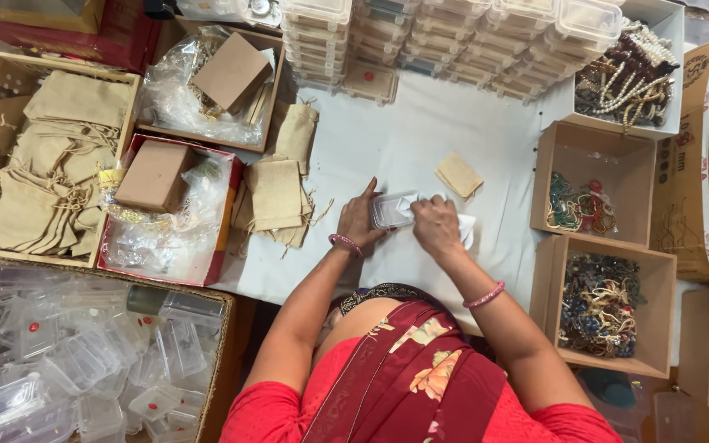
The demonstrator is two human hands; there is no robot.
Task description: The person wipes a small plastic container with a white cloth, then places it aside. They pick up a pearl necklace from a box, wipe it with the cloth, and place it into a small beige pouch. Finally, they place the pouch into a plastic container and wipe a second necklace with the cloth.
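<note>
Down on the white table, jute pouches lie left of my hands — my left hand grips the small clear plastic box at centre, my right hand pinches white tissue against it.

Jewellery packing workshop: boxes of beaded necklaces, stacked clear plastic cases, jute pouches.

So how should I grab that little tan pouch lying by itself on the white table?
Pinch the little tan pouch by its edges from above. It lies flat and tilted on the white table, just beyond the right hand, with open cloth all around, so fingers can close on opposite sides.
</note>
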